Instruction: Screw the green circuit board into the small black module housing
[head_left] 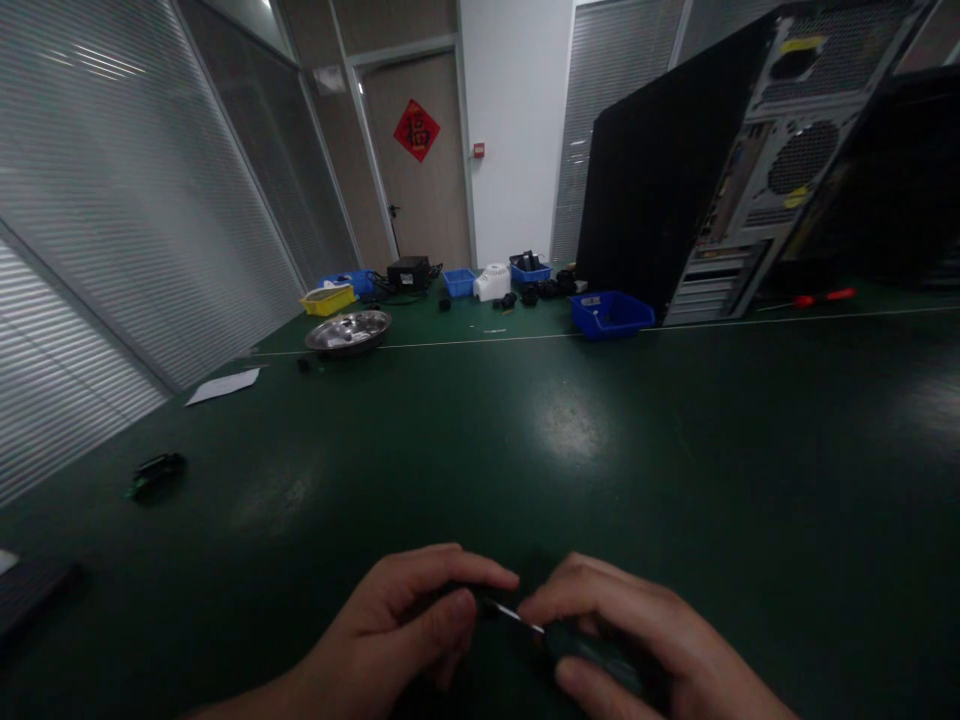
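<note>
At the bottom of the head view, my right hand (637, 630) is closed around the dark handle of a screwdriver (592, 650). Its thin metal shaft points left toward my other hand. My left hand (405, 620) is closed, thumb and fingers around a small dark part (484, 600) that is mostly hidden by the fingers and too dim to name. The screwdriver's tip meets or nearly meets this part; I cannot tell whether they touch. Both hands are just above the green table (465, 450).
Left on the table lie a small dark green-and-black part (156, 472) and a white paper (223, 385). Farther back are a metal dish (349, 330), a yellow tray (328, 300), a blue bin (611, 315) and a white plastic housing (492, 282). A black computer case (667, 170) stands back right, near a red-handled tool (823, 298).
</note>
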